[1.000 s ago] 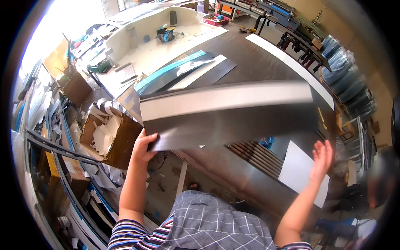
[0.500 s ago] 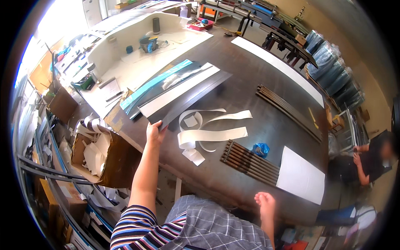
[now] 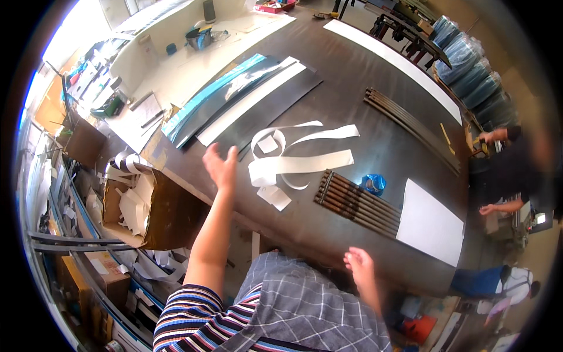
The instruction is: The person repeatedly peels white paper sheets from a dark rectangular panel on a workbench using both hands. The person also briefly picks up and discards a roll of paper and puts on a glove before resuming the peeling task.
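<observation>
My left hand point(image 3: 220, 168) is open, thumb and fingers apart, just off the near end of a dark flat strip point(image 3: 284, 104). That strip lies on the dark table beside a white strip point(image 3: 252, 100). Left of them lie more dark strips and a glossy blue-filmed strip point(image 3: 214, 94). Curled white paper tape point(image 3: 308, 166) and small white paper pieces point(image 3: 273, 197) rest right of my left hand. My right hand point(image 3: 360, 267) hovers at the table's front edge, empty, fingers loosely bent and apart. Nearest it are a row of brown rods point(image 3: 358, 205) and a white sheet point(image 3: 431, 223).
A blue tape roll point(image 3: 373, 184) sits behind the rods. Farther back lie long thin bars point(image 3: 410, 129) and a long white strip point(image 3: 399, 70). A cardboard box point(image 3: 153, 205) of paper scraps stands at the table's left corner. A person point(image 3: 510, 170) stands at the right.
My left hand has let go of the dark strip, which now lies flat on the table. My right hand has risen slightly and its fingers have loosened. The person at right has moved nearer.
</observation>
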A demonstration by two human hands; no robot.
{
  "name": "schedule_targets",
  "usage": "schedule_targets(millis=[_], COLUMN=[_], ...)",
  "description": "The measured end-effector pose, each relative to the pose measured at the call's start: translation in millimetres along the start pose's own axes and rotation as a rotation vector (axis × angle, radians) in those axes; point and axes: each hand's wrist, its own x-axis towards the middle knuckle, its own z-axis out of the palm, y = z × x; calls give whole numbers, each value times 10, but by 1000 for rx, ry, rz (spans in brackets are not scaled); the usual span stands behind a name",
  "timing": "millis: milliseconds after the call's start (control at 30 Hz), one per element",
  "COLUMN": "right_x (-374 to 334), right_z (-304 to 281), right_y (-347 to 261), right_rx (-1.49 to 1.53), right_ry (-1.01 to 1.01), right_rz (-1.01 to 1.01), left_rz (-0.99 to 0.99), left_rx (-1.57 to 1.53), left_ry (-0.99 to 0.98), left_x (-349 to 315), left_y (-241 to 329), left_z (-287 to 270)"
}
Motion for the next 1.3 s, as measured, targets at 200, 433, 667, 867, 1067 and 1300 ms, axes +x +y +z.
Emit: schedule_targets(millis=[200,433,667,867,1067,1300], right_x=[858,2013,1108,653,614,1179], right_z=[882,2103,2651,2431,1449,1755], right_y=[-687,-1128,-912,-1198,-766,-304], right_rx=[-345,-647,386,557,-433,-1121], right_ry=[-188,-107,-331,-436,-398,-285], right_rz=[-411,-229,-109,-391,-895,-1067], left_rz=[200,222,-393,-431,-316,-444], left_rx=[270,141,-981,-1202,-1208,-1646], left_ry=[-522,-595,-563,-280,-10,-35], left_x=[-172,-441,-1183,-1107,-775,-1718], left_y=[542,263,287,985,319,-1076], left_z=[156,214,239,-85,-872,-1209])
